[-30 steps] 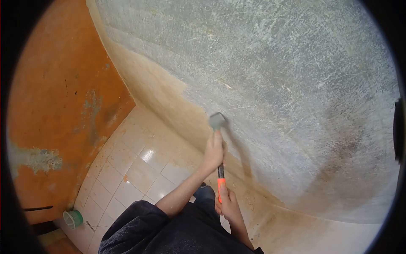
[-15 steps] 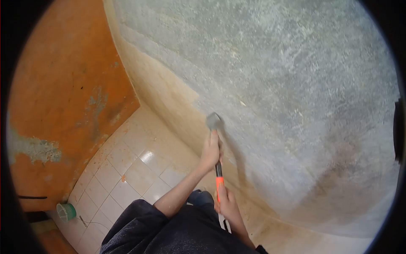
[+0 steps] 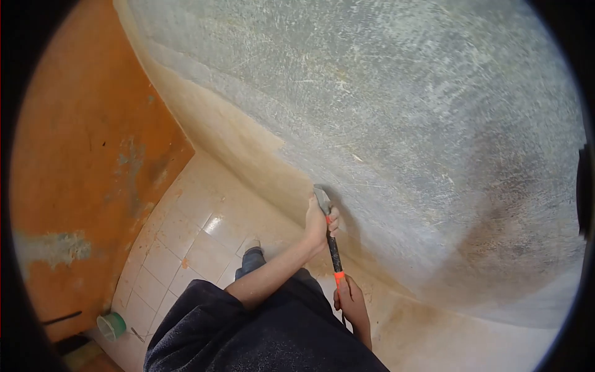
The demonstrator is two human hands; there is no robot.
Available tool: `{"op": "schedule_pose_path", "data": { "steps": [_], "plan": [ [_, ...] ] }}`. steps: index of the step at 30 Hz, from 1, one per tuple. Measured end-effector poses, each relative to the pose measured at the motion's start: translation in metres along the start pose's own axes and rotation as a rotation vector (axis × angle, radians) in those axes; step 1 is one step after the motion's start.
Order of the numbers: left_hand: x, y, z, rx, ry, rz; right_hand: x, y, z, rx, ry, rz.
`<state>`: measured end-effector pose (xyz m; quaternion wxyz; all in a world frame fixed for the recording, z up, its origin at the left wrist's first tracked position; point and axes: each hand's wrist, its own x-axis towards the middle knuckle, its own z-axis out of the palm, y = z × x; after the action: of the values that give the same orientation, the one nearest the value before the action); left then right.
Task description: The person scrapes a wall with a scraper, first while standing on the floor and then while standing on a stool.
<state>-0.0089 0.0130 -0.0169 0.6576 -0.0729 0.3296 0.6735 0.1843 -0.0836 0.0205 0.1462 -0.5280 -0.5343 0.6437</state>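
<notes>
A long-handled scraper (image 3: 334,254) with a black and orange handle slants up from my body to the wall (image 3: 396,136). Its grey head (image 3: 322,199) is right at the wall surface, by the border between the grey scraped area and the cream band. My left hand (image 3: 318,222) wraps round the handle just below the head, its fingers partly over the tool. Lower down, my right hand (image 3: 352,301) grips the orange end of the handle, close to my dark shirt.
An orange wall (image 3: 93,124) with flaked patches meets the scraped wall at a corner on the left. Dusty white tiles (image 3: 164,266) cover the floor. A green and white tub (image 3: 111,326) stands at lower left. My foot (image 3: 253,247) shows beyond my left arm.
The scraper head has moved down and slightly right along the wall. Both hands have shifted right with it, the left now closer to the head. My foot has come into view.
</notes>
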Motion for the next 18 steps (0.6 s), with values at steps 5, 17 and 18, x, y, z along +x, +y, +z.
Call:
{"op": "schedule_pose_path", "data": {
  "steps": [5, 17, 18],
  "plan": [
    [-0.007, 0.008, 0.007, 0.076, -0.011, -0.161, -0.004, 0.027, 0.037, -0.1, 0.312, -0.005],
    [-0.003, 0.009, 0.01, 0.132, 0.078, -0.139, -0.005, 0.004, 0.033, -0.1, 0.34, -0.026],
    [0.001, 0.012, 0.011, 0.133, 0.086, -0.107, -0.002, 0.006, 0.031, -0.097, 0.337, -0.031]
  ]
}}
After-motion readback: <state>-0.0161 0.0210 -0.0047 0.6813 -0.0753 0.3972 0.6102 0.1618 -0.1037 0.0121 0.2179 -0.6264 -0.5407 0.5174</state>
